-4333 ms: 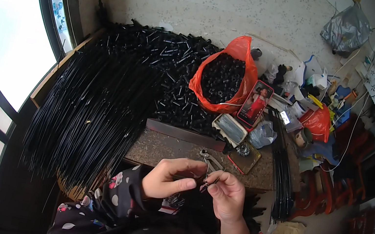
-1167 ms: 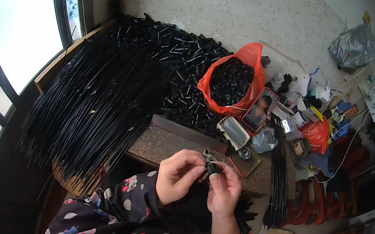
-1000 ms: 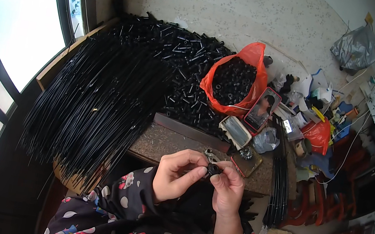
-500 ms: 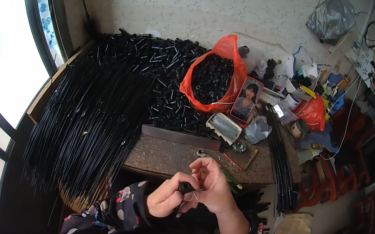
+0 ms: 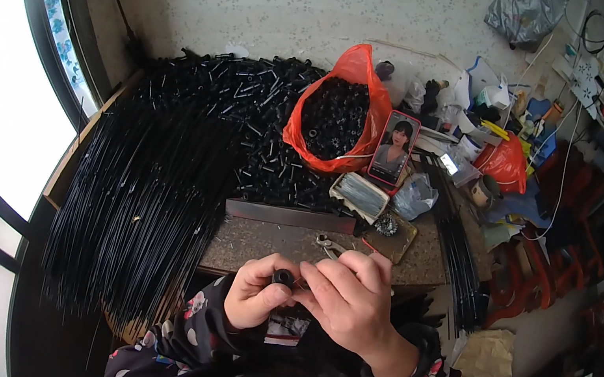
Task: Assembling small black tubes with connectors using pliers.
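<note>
My left hand (image 5: 254,290) is closed around a short black tube (image 5: 282,276), its round hollow end facing up between thumb and forefinger. Close against its right side, my right hand (image 5: 354,299) pinches with thumb and fingertips; whatever is between them is too small and covered to make out. Both hands are just in front of the table's near edge. Beyond the right hand, a pair of pliers (image 5: 327,245) lies on the tabletop, partly covered by that hand.
Long thin black rods (image 5: 137,217) cover the table's left. Behind lies a heap of black tubes (image 5: 229,96), with a metal strip (image 5: 289,216) before it. A red bag (image 5: 299,136) holds small black parts. A phone (image 5: 394,148) and a tray of thin pins (image 5: 359,196) stand right.
My left hand has shifted left and up with the black tube. The right hand has turned over, its back now showing and its fingertips beside the tube. The pliers show more fully.
</note>
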Demonstrator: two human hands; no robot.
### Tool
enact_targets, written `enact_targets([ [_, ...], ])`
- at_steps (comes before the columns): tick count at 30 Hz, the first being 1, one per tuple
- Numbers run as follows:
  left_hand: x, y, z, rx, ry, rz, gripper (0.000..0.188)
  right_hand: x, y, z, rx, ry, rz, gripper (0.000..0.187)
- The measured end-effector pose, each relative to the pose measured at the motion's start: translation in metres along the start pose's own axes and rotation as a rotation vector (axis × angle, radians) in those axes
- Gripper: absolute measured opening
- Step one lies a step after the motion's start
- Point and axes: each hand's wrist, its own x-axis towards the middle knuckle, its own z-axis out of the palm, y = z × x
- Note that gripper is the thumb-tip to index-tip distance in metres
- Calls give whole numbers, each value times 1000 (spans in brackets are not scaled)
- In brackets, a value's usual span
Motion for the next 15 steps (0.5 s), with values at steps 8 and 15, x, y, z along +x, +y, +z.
enact_targets([
  [8, 3, 4, -9, -310, -130, -149, 31, -13, 10, 4, 155, 66, -23, 38],
  [15, 7, -1, -13, -384, -103, -256, 40, -13, 9, 16, 157, 160, -49, 32],
])
